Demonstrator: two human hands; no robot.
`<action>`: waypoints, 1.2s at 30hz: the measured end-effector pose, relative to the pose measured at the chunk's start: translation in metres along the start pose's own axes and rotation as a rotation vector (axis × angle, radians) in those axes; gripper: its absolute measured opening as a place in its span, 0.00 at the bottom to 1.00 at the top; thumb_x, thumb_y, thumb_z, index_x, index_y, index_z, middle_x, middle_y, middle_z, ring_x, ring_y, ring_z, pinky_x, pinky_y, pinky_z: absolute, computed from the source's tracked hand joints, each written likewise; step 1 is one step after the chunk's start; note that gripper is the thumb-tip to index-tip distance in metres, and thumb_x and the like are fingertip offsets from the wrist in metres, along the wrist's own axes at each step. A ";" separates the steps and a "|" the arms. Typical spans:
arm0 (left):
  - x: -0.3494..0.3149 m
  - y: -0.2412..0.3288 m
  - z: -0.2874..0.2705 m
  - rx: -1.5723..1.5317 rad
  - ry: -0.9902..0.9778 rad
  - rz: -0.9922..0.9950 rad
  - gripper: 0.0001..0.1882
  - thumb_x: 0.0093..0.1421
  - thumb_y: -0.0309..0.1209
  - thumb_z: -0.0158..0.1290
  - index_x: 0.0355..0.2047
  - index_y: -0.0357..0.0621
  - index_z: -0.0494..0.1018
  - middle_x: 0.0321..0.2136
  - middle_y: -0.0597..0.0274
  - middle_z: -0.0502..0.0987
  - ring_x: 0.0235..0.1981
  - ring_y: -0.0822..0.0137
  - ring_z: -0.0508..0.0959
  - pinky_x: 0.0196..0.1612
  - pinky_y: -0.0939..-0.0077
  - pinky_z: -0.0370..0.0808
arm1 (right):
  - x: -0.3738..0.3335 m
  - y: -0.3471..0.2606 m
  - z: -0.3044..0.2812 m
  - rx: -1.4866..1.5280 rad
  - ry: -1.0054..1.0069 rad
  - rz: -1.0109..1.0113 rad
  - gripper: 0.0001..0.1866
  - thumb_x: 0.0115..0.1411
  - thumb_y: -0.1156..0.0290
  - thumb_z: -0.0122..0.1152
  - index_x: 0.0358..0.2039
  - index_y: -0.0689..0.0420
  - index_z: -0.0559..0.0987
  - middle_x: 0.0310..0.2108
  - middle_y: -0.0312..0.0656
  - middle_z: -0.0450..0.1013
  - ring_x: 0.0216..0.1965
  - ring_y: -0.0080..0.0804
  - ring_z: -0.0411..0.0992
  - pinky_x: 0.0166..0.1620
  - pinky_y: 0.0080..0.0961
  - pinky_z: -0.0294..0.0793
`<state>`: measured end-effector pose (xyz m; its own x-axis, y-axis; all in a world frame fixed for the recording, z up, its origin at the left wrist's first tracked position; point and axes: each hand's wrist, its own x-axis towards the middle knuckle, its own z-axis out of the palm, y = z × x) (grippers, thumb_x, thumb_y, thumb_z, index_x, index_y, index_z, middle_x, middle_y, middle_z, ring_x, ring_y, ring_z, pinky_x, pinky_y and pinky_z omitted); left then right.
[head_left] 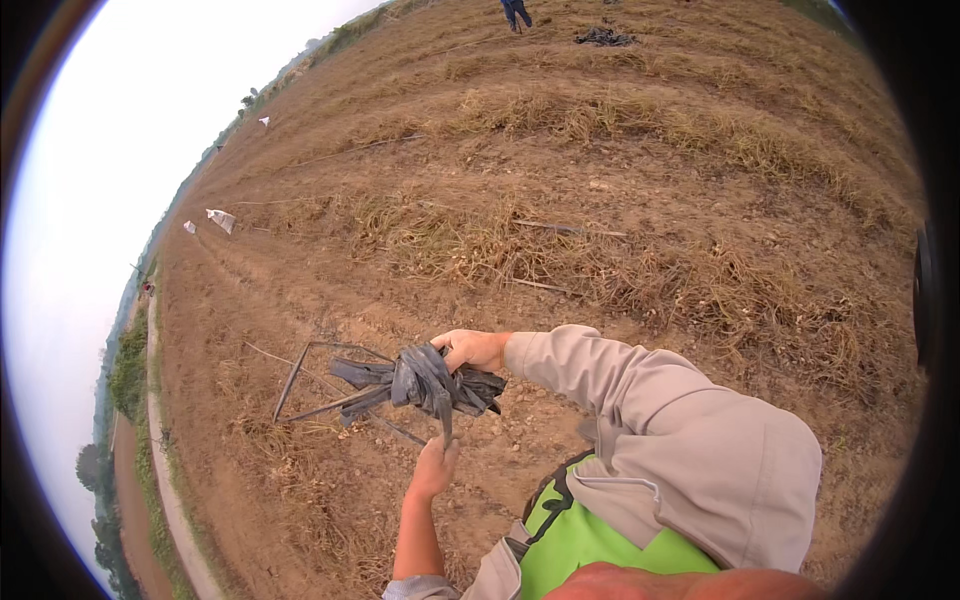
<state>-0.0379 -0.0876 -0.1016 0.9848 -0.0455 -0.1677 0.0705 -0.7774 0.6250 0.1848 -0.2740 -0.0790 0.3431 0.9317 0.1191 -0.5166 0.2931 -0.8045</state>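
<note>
Black plastic bundle [423, 378] partly hides right grip [474, 349].

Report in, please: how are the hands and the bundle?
Right hand gripping black bundle. Left hand holding strip. Loose ends trailing left. Dry stalks on ground beyond.

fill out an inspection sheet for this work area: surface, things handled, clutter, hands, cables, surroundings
Surface: brown soil with dry plant debris.
Things handled: dark bundle, wound around its middle, loose ends jutting out on the left.
Clutter: dark heap farther off.
Hands: right hand grips the bundle; left hand holds a dark strip coming off it.
Cables: nothing seen.
Surroundings: pale sack, distant person, pale path on the left.
</note>
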 end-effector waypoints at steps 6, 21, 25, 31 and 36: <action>0.021 -0.029 -0.069 0.590 0.274 0.139 0.07 0.56 0.35 0.56 0.29 0.45 0.77 0.31 0.54 0.80 0.40 0.51 0.78 0.51 0.57 0.70 | 0.015 0.000 0.028 -0.718 -0.582 0.494 0.20 0.46 0.72 0.71 0.41 0.63 0.82 0.36 0.46 0.79 0.37 0.35 0.76 0.37 0.36 0.74; -0.033 0.005 0.008 -0.026 0.040 -0.187 0.16 0.67 0.43 0.49 0.39 0.40 0.73 0.32 0.42 0.77 0.38 0.44 0.78 0.42 0.56 0.73 | 0.008 0.026 -0.014 0.134 0.311 -0.033 0.16 0.55 0.80 0.62 0.46 0.68 0.77 0.41 0.45 0.79 0.39 0.33 0.78 0.45 0.29 0.78; -0.028 -0.024 0.016 0.029 0.065 -0.207 0.16 0.68 0.41 0.48 0.42 0.41 0.75 0.34 0.44 0.79 0.41 0.46 0.78 0.45 0.57 0.73 | 0.003 0.029 -0.017 0.183 -0.093 0.120 0.21 0.53 0.80 0.65 0.49 0.68 0.76 0.44 0.47 0.79 0.41 0.32 0.78 0.49 0.32 0.78; 0.017 -0.026 -0.076 0.586 0.145 -0.099 0.16 0.58 0.44 0.59 0.29 0.43 0.75 0.28 0.52 0.80 0.33 0.48 0.80 0.37 0.58 0.76 | 0.024 0.035 -0.007 -0.405 -0.436 0.693 0.25 0.47 0.77 0.69 0.49 0.67 0.77 0.39 0.46 0.80 0.39 0.34 0.79 0.41 0.32 0.78; 0.009 0.012 -0.102 0.755 0.235 -0.006 0.20 0.53 0.50 0.62 0.24 0.45 0.74 0.22 0.55 0.79 0.28 0.51 0.80 0.33 0.57 0.75 | 0.033 0.032 0.003 -1.549 -0.236 0.645 0.28 0.43 0.62 0.71 0.45 0.62 0.81 0.35 0.50 0.81 0.38 0.43 0.79 0.41 0.36 0.76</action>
<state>-0.0123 -0.0333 -0.0174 0.9984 0.0280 0.0485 0.0317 -0.9966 -0.0759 0.1770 -0.2331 -0.0989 0.2086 0.8584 -0.4686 0.7304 -0.4554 -0.5090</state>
